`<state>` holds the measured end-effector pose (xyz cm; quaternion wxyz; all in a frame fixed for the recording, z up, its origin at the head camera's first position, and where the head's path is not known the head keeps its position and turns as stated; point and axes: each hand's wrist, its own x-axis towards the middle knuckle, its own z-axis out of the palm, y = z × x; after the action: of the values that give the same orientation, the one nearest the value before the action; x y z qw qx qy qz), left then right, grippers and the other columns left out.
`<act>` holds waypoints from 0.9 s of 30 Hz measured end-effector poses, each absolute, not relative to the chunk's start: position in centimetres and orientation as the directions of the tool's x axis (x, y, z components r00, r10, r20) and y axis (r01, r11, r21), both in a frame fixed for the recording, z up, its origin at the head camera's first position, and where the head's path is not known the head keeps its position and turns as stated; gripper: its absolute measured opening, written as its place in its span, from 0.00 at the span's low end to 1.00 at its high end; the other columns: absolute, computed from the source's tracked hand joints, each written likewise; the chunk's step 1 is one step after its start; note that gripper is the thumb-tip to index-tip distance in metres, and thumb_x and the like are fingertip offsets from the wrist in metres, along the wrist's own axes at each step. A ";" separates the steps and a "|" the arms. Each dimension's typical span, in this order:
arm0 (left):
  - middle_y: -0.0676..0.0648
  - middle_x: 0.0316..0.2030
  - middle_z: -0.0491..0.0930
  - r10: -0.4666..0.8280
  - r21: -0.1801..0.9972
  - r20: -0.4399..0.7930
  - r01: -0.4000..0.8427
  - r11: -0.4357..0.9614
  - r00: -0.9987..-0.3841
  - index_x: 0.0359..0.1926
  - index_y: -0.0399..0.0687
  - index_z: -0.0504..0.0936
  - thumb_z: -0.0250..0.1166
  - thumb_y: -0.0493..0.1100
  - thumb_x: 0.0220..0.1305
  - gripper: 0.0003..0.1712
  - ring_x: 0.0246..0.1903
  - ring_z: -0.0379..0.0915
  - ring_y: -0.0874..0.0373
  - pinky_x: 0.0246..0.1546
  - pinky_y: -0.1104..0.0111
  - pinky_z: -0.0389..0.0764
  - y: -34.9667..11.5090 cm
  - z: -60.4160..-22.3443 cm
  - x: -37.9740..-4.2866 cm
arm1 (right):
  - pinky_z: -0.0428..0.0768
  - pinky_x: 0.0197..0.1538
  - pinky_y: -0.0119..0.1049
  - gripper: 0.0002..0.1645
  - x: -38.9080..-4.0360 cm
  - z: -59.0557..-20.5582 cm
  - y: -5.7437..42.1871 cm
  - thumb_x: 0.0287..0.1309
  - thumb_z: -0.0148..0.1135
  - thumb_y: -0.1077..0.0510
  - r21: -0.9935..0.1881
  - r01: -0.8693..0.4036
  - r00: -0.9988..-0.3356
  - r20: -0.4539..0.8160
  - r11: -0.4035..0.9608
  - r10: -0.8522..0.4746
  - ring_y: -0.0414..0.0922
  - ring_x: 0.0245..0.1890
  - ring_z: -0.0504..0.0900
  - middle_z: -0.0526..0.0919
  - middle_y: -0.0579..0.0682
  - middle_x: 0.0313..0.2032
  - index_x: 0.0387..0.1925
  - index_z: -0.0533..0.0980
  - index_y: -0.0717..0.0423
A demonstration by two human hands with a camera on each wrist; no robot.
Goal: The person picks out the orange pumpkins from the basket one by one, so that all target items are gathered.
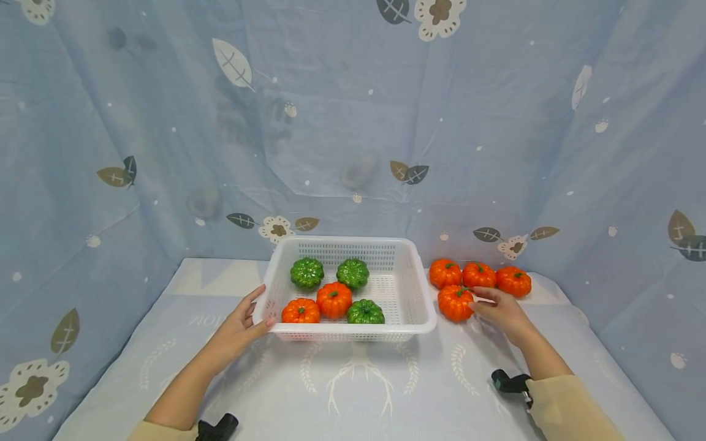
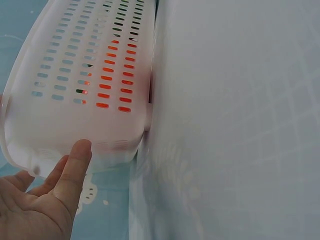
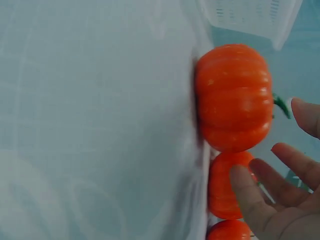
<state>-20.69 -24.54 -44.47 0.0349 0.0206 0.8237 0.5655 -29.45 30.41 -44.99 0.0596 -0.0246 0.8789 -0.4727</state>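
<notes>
A white plastic basket (image 1: 408, 294) holds three glossy green pumpkins, one of them a green pumpkin (image 1: 307, 273) at the back left, and two orange pumpkins, one an orange pumpkin (image 1: 334, 300) near the middle. My left hand (image 1: 241, 327) rests against the basket's left end, thumb at the near corner and fingers spread along the side. To the right of the basket, my right hand (image 1: 501, 311) reaches beside the front orange pumpkin (image 1: 455, 303). In the right wrist view the thumb and fingers are spread near that pumpkin's green stem (image 3: 281, 105), with a gap between.
Behind the front pumpkin, three more orange pumpkins stand in a row, with an orange pumpkin (image 1: 513, 282) at the right end. A pale printed cloth (image 1: 358, 392) covers the table. Blue patterned curtains (image 1: 353, 122) hang close around the back and sides.
</notes>
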 end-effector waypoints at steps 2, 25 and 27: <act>0.34 0.75 0.53 0.072 0.933 -0.032 -0.004 0.360 -0.997 0.80 0.58 0.44 0.68 0.50 0.66 0.53 0.68 0.62 0.37 0.59 0.49 0.75 -24.5 -44.5 -20.7 | 0.74 0.62 0.57 0.37 -29.1 -44.4 30.4 0.69 0.62 0.52 -0.831 0.004 -0.993 -0.067 0.557 -0.094 0.67 0.63 0.71 0.66 0.71 0.67 0.70 0.63 0.69; 0.33 0.75 0.54 0.105 0.942 -0.003 0.032 0.334 -0.994 0.80 0.55 0.43 0.67 0.46 0.68 0.51 0.68 0.63 0.37 0.57 0.54 0.78 -24.7 -44.8 -20.7 | 0.76 0.61 0.53 0.25 -25.6 -39.4 23.9 0.67 0.63 0.57 -0.804 -0.239 -0.971 0.199 0.544 -0.133 0.59 0.60 0.75 0.78 0.64 0.57 0.61 0.74 0.66; 0.33 0.75 0.54 0.099 0.941 -0.003 0.031 0.337 -0.995 0.80 0.55 0.44 0.67 0.46 0.67 0.51 0.67 0.64 0.37 0.56 0.55 0.79 -24.7 -44.8 -20.8 | 0.78 0.60 0.45 0.23 -25.6 -39.4 23.0 0.67 0.64 0.59 -0.811 -0.256 -0.967 0.219 0.526 -0.134 0.57 0.58 0.76 0.79 0.61 0.55 0.60 0.75 0.65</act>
<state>-20.75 -24.67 -44.76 0.0298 0.0399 0.8170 0.5745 -25.58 23.04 -39.40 -0.0646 -0.1120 0.8710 -0.4739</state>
